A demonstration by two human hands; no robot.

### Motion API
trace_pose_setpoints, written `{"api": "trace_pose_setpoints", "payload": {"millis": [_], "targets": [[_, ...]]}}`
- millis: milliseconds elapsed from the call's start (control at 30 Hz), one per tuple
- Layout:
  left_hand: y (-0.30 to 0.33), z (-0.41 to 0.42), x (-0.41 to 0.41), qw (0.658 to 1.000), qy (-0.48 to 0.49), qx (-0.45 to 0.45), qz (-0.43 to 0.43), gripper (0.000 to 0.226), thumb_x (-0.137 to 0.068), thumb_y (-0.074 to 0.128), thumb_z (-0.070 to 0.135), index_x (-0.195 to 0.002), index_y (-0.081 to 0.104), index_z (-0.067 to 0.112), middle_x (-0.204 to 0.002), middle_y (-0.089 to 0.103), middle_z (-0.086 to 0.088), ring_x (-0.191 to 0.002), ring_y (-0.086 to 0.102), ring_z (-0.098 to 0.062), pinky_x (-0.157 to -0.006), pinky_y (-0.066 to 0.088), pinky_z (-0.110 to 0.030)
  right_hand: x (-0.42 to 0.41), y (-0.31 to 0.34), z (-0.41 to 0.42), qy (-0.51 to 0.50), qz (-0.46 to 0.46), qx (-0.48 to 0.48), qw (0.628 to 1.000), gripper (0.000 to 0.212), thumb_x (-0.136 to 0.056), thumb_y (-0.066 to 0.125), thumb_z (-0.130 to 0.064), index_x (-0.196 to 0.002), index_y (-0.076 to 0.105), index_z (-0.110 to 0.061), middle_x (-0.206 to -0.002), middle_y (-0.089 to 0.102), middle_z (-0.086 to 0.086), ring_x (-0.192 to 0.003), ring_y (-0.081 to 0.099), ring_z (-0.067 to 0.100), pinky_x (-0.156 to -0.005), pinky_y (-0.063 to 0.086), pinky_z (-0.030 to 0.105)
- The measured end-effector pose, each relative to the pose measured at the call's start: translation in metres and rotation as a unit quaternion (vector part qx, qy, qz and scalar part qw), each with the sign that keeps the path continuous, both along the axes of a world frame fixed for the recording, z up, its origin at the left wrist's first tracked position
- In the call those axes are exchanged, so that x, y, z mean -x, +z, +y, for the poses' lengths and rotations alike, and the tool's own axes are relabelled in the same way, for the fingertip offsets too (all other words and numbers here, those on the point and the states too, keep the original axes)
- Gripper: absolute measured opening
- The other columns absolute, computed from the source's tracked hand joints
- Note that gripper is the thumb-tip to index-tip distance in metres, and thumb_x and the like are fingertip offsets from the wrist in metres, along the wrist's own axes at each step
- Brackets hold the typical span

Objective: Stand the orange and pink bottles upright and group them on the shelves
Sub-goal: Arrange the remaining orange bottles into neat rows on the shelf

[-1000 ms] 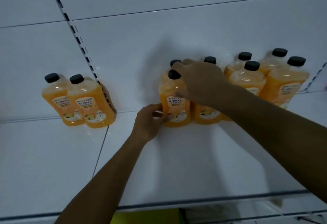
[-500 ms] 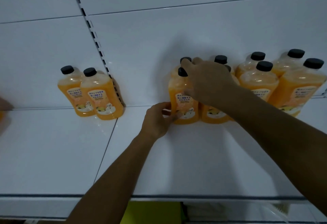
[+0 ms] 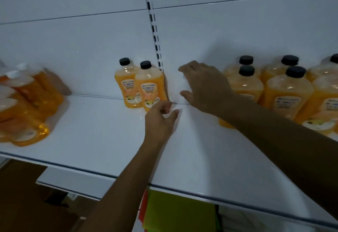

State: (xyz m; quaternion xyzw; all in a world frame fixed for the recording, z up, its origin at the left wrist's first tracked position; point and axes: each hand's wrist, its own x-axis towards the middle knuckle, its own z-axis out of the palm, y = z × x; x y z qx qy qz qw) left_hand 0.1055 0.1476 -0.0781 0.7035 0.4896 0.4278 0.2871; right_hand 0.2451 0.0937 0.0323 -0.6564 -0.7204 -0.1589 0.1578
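Both hands reach over the white shelf (image 3: 102, 132) and neither holds anything. The left hand (image 3: 161, 120) hovers near the middle of the shelf with its fingers loosely bent, thumb and forefinger a little apart, its fingertips just beside the base of the nearer bottle of a pair of orange bottles (image 3: 140, 87). That pair stands upright at the back edge of the shelf, black caps up, touching each other and just left of the slotted upright (image 3: 155, 35) in the back panel. The right hand (image 3: 204, 87) is spread open, palm down, fingers pointing left, in the bare gap between the pair and a larger group of orange bottles (image 3: 285, 92). This group stands upright toward the right end of the shelf, in two rows from the back edge forward, and the right forearm crosses in front of its lowest-left bottle. At the left end lies a blurred heap of orange bottles (image 3: 27, 107) (white caps, lying tilted on their sides, their count not clear). Below the front edge, something yellow-green (image 3: 179, 213) shows.
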Motion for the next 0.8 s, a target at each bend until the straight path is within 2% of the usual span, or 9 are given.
{"api": "trace_pose_setpoints", "payload": {"millis": [67, 133, 233, 300, 367, 467, 633, 700, 800], "targets": [[-0.003, 0.01, 0.021, 0.997, 0.06, -0.006, -0.041, 0.038, -0.083, 0.073, 0.031, -0.117, 0.06, 0.017, -0.114, 0.063, 0.003, -0.099, 0.058, -0.011, -0.081, 0.045, -0.016, 0.017, -0.001, 0.021, 0.055, 0.117, 0.024, 0.991, 0.061, -0.086, 0.067, -0.029, -0.138, 0.04, -0.013, -0.137, 0.047, 0.008, -0.121, 0.049, 0.026, -0.096, 0.046, 0.042], [-0.004, 0.019, 0.038, 0.994, 0.092, 0.003, -0.064, 0.044, -0.082, 0.075, 0.029, -0.12, 0.055, 0.018, -0.116, 0.058, 0.005, -0.101, 0.055, -0.009, -0.078, 0.04, -0.012, 0.031, -0.001, 0.042, 0.079, 0.18, 0.041, 0.98, 0.071, -0.085, 0.069, -0.026, -0.145, 0.032, -0.014, -0.146, 0.039, 0.006, -0.129, 0.043, 0.025, -0.102, 0.042, 0.04], [-0.008, 0.032, 0.05, 0.994, 0.063, 0.049, -0.068, 0.057, -0.082, 0.075, 0.031, -0.131, 0.048, 0.021, -0.124, 0.056, 0.006, -0.106, 0.052, -0.005, -0.085, 0.043, -0.022, 0.043, -0.002, 0.07, 0.08, 0.227, 0.061, 0.969, 0.081, -0.084, 0.072, -0.025, -0.149, 0.025, -0.014, -0.15, 0.036, 0.007, -0.134, 0.039, 0.025, -0.107, 0.038, 0.04], [-0.008, 0.038, 0.05, 0.994, 0.025, 0.07, -0.078, 0.063, -0.083, 0.074, 0.029, -0.138, 0.044, 0.022, -0.127, 0.057, 0.009, -0.11, 0.054, -0.007, -0.09, 0.046, -0.027, 0.046, -0.005, 0.082, 0.073, 0.248, 0.068, 0.964, 0.079, -0.083, 0.073, -0.026, -0.147, 0.029, -0.016, -0.144, 0.044, 0.007, -0.127, 0.046, 0.026, -0.102, 0.043, 0.04], [-0.007, 0.043, 0.049, 0.995, 0.012, 0.07, -0.074, 0.066, -0.083, 0.074, 0.024, -0.141, 0.043, 0.021, -0.13, 0.058, 0.006, -0.114, 0.056, -0.011, -0.093, 0.046, -0.027, 0.047, -0.009, 0.087, 0.062, 0.227, 0.058, 0.97, 0.077, -0.081, 0.074, -0.028, -0.145, 0.032, -0.018, -0.138, 0.048, 0.005, -0.122, 0.049, 0.025, -0.096, 0.046, 0.039], [-0.007, 0.046, 0.044, 0.997, 0.005, 0.057, -0.06, 0.056, -0.082, 0.075, 0.025, -0.133, 0.053, 0.021, -0.122, 0.063, 0.005, -0.107, 0.06, -0.012, -0.093, 0.051, -0.032, 0.041, -0.01, 0.082, 0.046, 0.184, 0.035, 0.981, 0.077, -0.081, 0.073, -0.03, -0.145, 0.031, -0.025, -0.132, 0.048, 0.004, -0.12, 0.045, 0.024, -0.092, 0.045, 0.039], [0.0, 0.046, 0.022, 0.997, -0.02, 0.042, -0.054, 0.041, -0.075, 0.081, 0.028, -0.113, 0.067, 0.02, -0.102, 0.069, 0.005, -0.087, 0.066, -0.01, -0.075, 0.058, -0.029, 0.01, 0.005, 0.059, 0.024, 0.166, 0.062, 0.984, 0.061, -0.08, 0.074, -0.023, -0.132, 0.043, -0.03, -0.117, 0.051, 0.003, -0.104, 0.051, 0.022, -0.083, 0.045, 0.036], [0.003, 0.046, 0.007, 0.997, -0.047, 0.048, -0.043, 0.035, -0.074, 0.082, 0.027, -0.105, 0.068, 0.023, -0.092, 0.069, 0.007, -0.08, 0.067, -0.009, -0.072, 0.058, -0.029, -0.004, 0.011, 0.045, 0.007, 0.126, 0.071, 0.989, 0.06, -0.082, 0.073, -0.024, -0.133, 0.042, -0.027, -0.118, 0.053, 0.005, -0.1, 0.053, 0.022, -0.082, 0.046, 0.035], [0.003, 0.043, -0.02, 0.996, -0.071, 0.051, -0.012, 0.037, -0.073, 0.082, 0.031, -0.107, 0.068, 0.024, -0.091, 0.07, 0.007, -0.08, 0.068, -0.01, -0.075, 0.059, -0.034, -0.024, 0.021, 0.028, -0.041, 0.033, 0.072, 0.996, 0.056, -0.084, 0.071, -0.03, -0.131, 0.04, -0.023, -0.113, 0.057, 0.004, -0.095, 0.057, 0.024, -0.076, 0.048, 0.038]]}}
